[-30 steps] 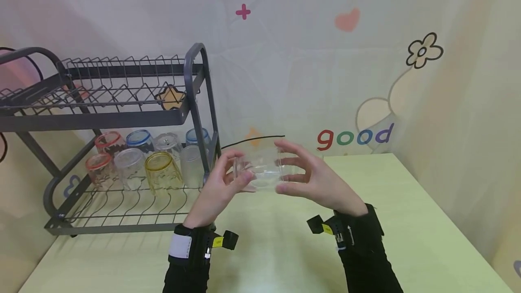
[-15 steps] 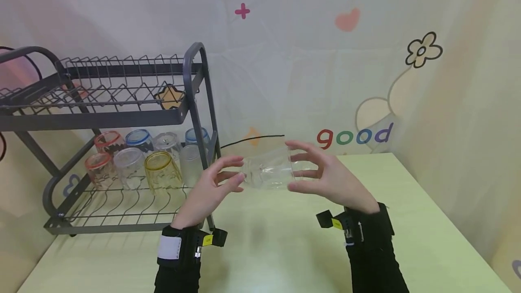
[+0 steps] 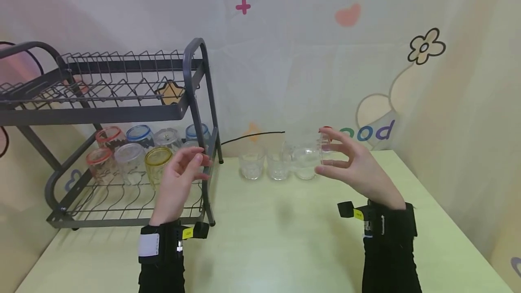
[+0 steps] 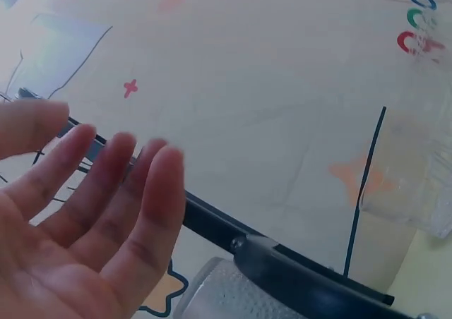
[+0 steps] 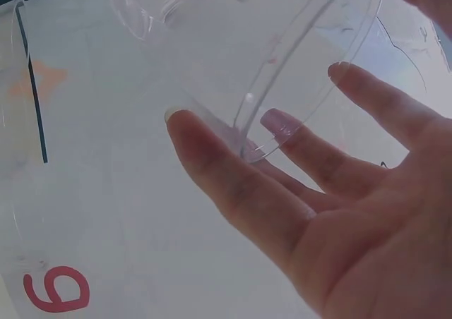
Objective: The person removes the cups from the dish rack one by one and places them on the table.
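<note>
My right hand (image 3: pixel 354 166) pinches a clear drinking glass (image 3: pixel 301 150) near its rim, between thumb and fingers. The glass lies sideways in the air, rim toward the palm. In the right wrist view the thumb and fingertips touch the rim of the glass (image 5: pixel 282 72). My left hand (image 3: pixel 179 177) is raised in front of the rack's right post, fingers loosely bent and holding nothing. The left wrist view also shows that hand (image 4: pixel 92 220) without anything in it. On the table behind, clear glasses (image 3: pixel 251 165) stand in a row; the held glass partly overlaps the rightmost.
A dark two-tier dish rack (image 3: pixel 122 114) stands at the left of the table (image 3: pixel 260 234). Several glasses with red, blue, clear and yellow rings (image 3: pixel 158 157) stand on its lower tier. A patterned curtain (image 3: pixel 285 76) hangs behind, with a black cord (image 3: pixel 252 138) in front of it.
My left hand has let go of the glass and moved left toward the rack. My right hand has carried the glass to the right. Glasses on the table have come into clear sight.
</note>
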### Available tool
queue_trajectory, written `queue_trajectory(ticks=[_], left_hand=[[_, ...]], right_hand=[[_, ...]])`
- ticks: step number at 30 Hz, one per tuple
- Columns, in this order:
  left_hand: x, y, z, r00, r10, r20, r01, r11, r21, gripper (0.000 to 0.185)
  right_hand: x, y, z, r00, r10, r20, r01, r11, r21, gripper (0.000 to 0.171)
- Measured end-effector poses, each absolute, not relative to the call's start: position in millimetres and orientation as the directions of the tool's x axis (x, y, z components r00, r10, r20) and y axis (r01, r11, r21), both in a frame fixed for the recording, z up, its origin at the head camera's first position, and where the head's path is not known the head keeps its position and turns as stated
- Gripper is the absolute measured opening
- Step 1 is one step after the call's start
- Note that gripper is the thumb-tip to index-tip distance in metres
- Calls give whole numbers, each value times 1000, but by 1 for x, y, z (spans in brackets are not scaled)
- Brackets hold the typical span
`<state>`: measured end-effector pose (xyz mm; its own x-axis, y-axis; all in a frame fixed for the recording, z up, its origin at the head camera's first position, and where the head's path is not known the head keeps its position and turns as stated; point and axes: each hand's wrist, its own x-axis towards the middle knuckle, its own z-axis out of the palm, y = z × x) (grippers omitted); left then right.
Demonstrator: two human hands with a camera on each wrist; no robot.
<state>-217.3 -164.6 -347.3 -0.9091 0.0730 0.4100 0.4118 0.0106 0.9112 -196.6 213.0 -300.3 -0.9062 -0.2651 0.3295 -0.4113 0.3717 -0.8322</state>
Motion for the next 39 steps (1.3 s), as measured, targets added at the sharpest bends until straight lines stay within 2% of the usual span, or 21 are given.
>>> queue_trajectory(ticks=[6,14,16,20,25,33,39], left_hand=[[-218,-172,-347,-913,-43,405,403,45,914,33],[-226,-195,-356,-917,-114,383,337,295,894,35],[-230,-200,-356,-918,-95,385,324,380,866,36],[-240,-204,-349,-908,23,418,364,538,761,36],[-256,-208,-332,-897,170,409,411,663,626,43],[-277,-207,-312,-935,277,220,352,794,496,58],[-286,-204,-307,-943,311,115,327,810,487,65]], right_hand=[[-198,215,-303,-902,-271,336,-421,376,-825,73],[-206,218,-306,-910,-260,322,-407,430,-806,73],[-205,219,-307,-916,-253,312,-397,451,-799,74],[-203,221,-307,-923,-232,307,-383,490,-783,74],[-201,221,-305,-925,-225,305,-379,532,-758,76],[-213,230,-293,-913,-278,298,-407,681,-609,72],[-237,240,-284,-926,-317,207,-378,805,-458,69]])
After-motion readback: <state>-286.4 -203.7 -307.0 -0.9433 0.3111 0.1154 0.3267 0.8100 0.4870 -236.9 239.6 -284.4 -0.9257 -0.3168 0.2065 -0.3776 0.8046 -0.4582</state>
